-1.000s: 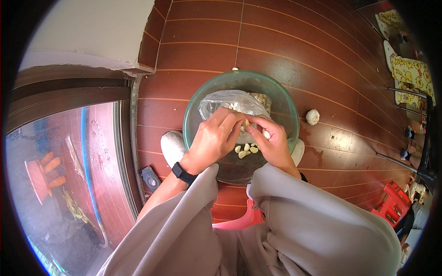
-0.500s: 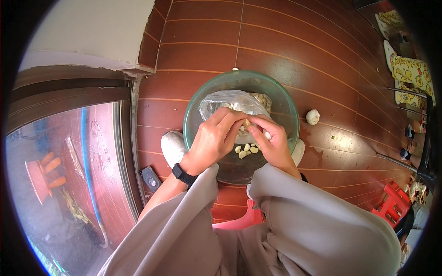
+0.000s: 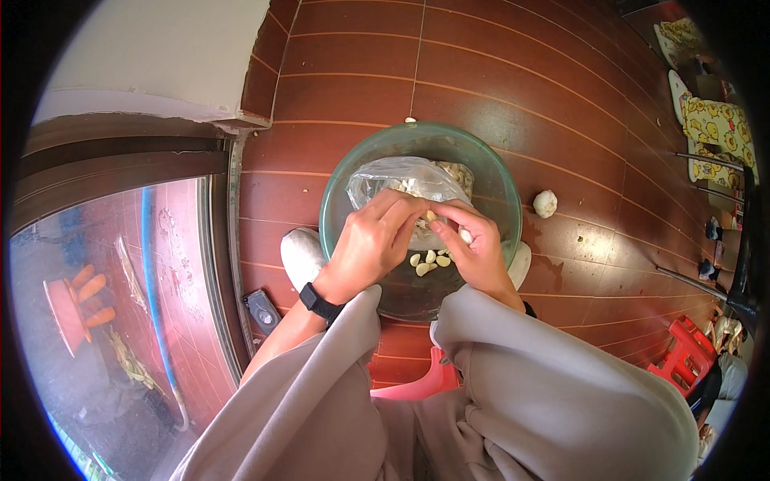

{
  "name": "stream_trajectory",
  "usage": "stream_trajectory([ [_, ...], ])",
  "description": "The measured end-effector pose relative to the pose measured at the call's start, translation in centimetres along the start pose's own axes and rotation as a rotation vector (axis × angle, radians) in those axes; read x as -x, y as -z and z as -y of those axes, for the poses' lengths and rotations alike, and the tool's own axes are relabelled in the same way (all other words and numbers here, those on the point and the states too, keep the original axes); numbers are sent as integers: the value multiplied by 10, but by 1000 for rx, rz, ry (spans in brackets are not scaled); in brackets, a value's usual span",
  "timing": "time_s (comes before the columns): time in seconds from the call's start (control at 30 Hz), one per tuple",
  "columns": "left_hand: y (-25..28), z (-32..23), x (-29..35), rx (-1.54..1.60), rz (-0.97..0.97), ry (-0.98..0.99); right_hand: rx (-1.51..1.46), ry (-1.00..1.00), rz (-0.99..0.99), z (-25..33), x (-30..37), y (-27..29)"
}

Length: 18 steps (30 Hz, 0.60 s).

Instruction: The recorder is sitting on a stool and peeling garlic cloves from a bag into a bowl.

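Both hands meet above a round greenish see-through basin (image 3: 514,196). A garlic clove (image 3: 431,216) is pinched between the fingertips of my left hand (image 3: 370,240) and my right hand (image 3: 480,247). A second, whitish clove (image 3: 465,236) rests in the curled fingers of my right hand. Below my hands several peeled garlic cloves (image 3: 423,269) lie in the basin. A clear plastic bag (image 3: 385,170) with pale contents sits in its far part, partly hidden behind my hands. What fills the bag is hard to make out.
A whole garlic bulb (image 3: 545,204) lies on the brown tiled floor, right of the basin. One small white piece (image 3: 410,120) is just beyond the rim. A dark phone-like object (image 3: 261,311) lies by the door frame at left. A red stool (image 3: 686,355) stands at far right.
My fingertips have shifted slightly around the pinched clove. The basin, bag and peeled cloves stay where they were.
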State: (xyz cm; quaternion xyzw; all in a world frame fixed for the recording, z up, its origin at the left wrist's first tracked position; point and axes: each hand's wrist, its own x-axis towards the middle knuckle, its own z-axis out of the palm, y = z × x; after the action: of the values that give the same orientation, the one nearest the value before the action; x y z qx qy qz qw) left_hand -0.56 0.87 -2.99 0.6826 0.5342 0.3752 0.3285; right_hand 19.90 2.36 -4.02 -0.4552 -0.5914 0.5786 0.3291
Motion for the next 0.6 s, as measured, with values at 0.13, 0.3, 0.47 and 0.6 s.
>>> stream_trajectory([
  [0.13,0,-1,1,6,-27,16,-21,-13,13,2,-1,0],
  [0.3,1,-5,-1,142,-28,68,-9,11,-30,1,0,-1],
  [0.47,-1,-2,0,140,-37,59,2,-5,-45,-3,0,-1],
  [0.6,0,-5,0,141,-28,83,2,-4,-61,-3,0,-2],
])
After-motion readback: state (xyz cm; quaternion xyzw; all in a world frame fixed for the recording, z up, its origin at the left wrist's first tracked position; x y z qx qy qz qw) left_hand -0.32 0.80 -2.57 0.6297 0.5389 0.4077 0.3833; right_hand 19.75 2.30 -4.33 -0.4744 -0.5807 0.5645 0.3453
